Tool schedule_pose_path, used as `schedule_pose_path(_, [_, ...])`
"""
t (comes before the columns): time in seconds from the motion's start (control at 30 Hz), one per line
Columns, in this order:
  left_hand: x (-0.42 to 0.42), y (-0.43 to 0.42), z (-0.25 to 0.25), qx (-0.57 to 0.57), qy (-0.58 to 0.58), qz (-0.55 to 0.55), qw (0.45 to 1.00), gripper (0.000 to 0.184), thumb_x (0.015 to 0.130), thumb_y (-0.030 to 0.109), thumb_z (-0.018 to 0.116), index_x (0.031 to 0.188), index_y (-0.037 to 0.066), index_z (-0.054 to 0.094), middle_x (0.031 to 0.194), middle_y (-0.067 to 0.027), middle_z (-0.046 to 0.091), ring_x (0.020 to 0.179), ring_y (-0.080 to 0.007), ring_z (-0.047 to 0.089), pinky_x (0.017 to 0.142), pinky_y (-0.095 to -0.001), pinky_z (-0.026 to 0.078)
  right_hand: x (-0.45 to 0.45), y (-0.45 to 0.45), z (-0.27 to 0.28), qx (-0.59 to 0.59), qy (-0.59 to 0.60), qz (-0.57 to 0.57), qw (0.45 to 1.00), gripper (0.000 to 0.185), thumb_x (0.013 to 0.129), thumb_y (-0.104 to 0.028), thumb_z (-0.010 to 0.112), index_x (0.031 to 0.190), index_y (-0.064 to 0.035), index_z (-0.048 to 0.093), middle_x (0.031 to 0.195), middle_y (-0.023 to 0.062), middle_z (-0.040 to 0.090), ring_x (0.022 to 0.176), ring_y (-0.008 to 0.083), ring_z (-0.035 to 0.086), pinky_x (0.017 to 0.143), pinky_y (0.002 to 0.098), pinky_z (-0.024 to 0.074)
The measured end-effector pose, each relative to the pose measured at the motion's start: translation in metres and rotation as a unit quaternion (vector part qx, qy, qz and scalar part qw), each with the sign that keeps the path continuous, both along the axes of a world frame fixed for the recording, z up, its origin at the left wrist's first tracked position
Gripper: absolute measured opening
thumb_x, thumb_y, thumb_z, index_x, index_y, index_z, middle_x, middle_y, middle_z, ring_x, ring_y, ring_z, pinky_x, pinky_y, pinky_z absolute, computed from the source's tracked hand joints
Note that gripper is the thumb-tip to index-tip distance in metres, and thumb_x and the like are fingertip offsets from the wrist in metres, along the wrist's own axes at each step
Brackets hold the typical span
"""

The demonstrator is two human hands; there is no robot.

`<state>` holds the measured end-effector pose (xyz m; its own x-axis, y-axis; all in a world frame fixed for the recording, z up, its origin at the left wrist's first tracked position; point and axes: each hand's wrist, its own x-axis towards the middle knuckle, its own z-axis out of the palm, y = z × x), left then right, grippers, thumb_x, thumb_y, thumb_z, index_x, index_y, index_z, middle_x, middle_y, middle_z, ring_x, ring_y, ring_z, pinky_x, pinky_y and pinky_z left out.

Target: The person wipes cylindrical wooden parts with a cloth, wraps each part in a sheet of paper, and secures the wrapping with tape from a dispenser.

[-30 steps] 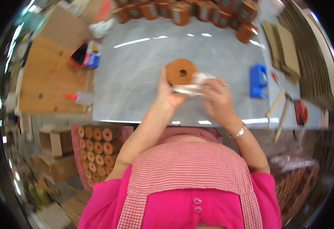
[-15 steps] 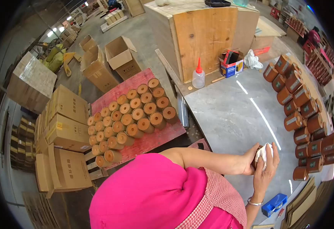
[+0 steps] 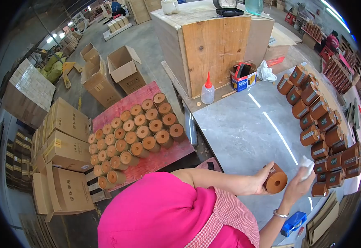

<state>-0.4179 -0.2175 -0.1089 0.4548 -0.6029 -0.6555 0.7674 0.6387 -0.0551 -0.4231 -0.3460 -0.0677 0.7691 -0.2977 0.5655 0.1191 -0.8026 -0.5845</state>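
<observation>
My left hand [image 3: 261,181] grips a brown cylinder [image 3: 276,180] from its left side, its round end with a central hole turned to the camera. To the right of it, my right hand [image 3: 298,189] holds a crumpled white cloth [image 3: 306,165] in its fingers, apart from the cylinder. Both hands are above the grey marbled tabletop [image 3: 238,132]. Similar brown cylinders with labels [image 3: 319,107] lie stacked on their sides along the table's right edge.
A red pallet [image 3: 172,157] at left carries rows of upright cylinders [image 3: 136,131]. A red-tipped bottle [image 3: 207,94], an open blue box [image 3: 243,80] and a white rag [image 3: 266,71] stand by a wooden cabinet [image 3: 215,49]. A blue tape dispenser [image 3: 293,223] lies near the front edge.
The white cloth has come off the cylinder as my right hand moved right. My left hand now shows the cylinder's holed end. The camera view has shifted slightly.
</observation>
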Motion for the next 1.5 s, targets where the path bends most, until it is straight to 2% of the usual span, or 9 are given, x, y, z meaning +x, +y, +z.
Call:
schedule_pose_path(0.07, [0.006,-0.005,-0.006,-0.022,-0.009,0.011,1.000,0.059,0.100,0.063,0.045,0.130,0.013,0.057,0.132,-0.0082,0.061,0.121,-0.0227,0.062,0.100,-0.0446,0.053,-0.008,0.013,-0.016,-0.180,-0.064,0.028,0.981,0.032,0.102,-0.013,0.052,0.131,-0.0027,0.060,0.120,0.0210,0.063,0.111,0.0354,0.058,0.096,0.0445,0.0453])
schedule_pose_path(0.17, [0.012,0.004,0.005,-0.018,-0.038,0.019,0.999,0.043,0.101,0.050,0.049,0.119,0.015,0.066,0.122,-0.0030,0.068,0.113,-0.0190,0.065,0.097,-0.0347,0.054,-0.034,0.041,-0.009,-0.150,0.011,0.107,0.983,0.042,0.093,-0.003,0.056,0.135,-0.0006,0.060,0.130,0.0242,0.055,0.117,0.0402,0.051,0.101,0.0496,0.0396])
schedule_pose_path(0.4, [0.017,-0.007,-0.002,-0.094,-0.027,0.025,0.995,0.042,0.105,0.042,0.039,0.124,0.016,0.065,0.125,-0.0068,0.067,0.115,-0.0226,0.064,0.103,-0.0378,0.051,-0.039,0.038,-0.004,-0.147,-0.040,0.155,0.976,0.040,0.081,0.005,0.062,0.119,-0.0026,0.070,0.122,0.0197,0.060,0.112,0.0376,0.054,0.099,0.0453,0.0422])
schedule_pose_path(0.67, [0.016,0.006,-0.017,-0.163,0.004,0.046,0.986,0.067,0.100,0.065,0.041,0.130,0.007,0.058,0.121,-0.0162,0.064,0.112,-0.0332,0.062,0.098,-0.0491,0.052,-0.051,0.039,0.007,-0.050,0.047,0.278,0.958,0.028,0.072,0.006,0.065,0.099,-0.0019,0.068,0.100,0.0165,0.058,0.096,0.0355,0.053,0.085,0.0436,0.0428])
schedule_pose_path(1.0, [0.035,0.014,0.026,-0.034,-0.071,0.087,0.993,0.065,0.099,0.069,0.039,0.133,0.015,0.048,0.126,-0.0127,0.064,0.113,-0.0285,0.066,0.095,-0.0512,0.056,-0.066,0.004,0.013,-0.008,0.018,0.152,0.988,0.035,0.071,0.009,0.055,0.103,-0.0011,0.064,0.099,0.0165,0.053,0.095,0.0354,0.052,0.086,0.0463,0.0427])
schedule_pose_path(1.07, [0.027,0.002,0.020,-0.004,-0.088,0.061,0.994,0.064,0.100,0.068,0.039,0.133,0.014,0.048,0.123,-0.0128,0.065,0.111,-0.0281,0.066,0.095,-0.0516,0.056,-0.058,0.016,0.022,-0.058,0.009,0.163,0.985,0.035,0.075,0.004,0.057,0.108,-0.0031,0.066,0.117,0.0183,0.058,0.115,0.0387,0.052,0.100,0.0479,0.0403])
schedule_pose_path(1.13, [0.020,-0.012,-0.023,-0.221,-0.206,0.059,0.951,0.049,0.104,0.055,0.039,0.124,0.014,0.058,0.121,-0.0111,0.067,0.112,-0.0268,0.067,0.097,-0.0450,0.055,-0.042,0.039,0.028,-0.171,-0.026,0.203,0.964,0.034,0.078,-0.001,0.059,0.111,-0.0043,0.067,0.127,0.0194,0.059,0.127,0.0401,0.050,0.107,0.0491,0.0373])
schedule_pose_path(1.23, [0.025,-0.021,-0.045,-0.251,-0.087,0.097,0.959,0.042,0.105,0.048,0.042,0.117,0.015,0.066,0.121,-0.0071,0.068,0.112,-0.0245,0.066,0.098,-0.0416,0.054,-0.024,0.042,0.018,-0.194,0.030,0.200,0.960,0.032,0.084,-0.010,0.059,0.115,-0.0058,0.067,0.138,0.0194,0.057,0.136,0.0395,0.045,0.113,0.0518,0.0325])
schedule_pose_path(1.5, [0.018,0.007,0.010,-0.059,-0.078,0.129,0.987,0.048,0.106,0.053,0.040,0.124,0.015,0.063,0.125,-0.0050,0.067,0.116,-0.0220,0.064,0.101,-0.0421,0.053,0.000,0.051,-0.002,-0.058,0.012,0.202,0.977,0.027,0.092,-0.005,0.052,0.115,0.0013,0.064,0.124,0.0208,0.064,0.121,0.0388,0.056,0.104,0.0465,0.0416])
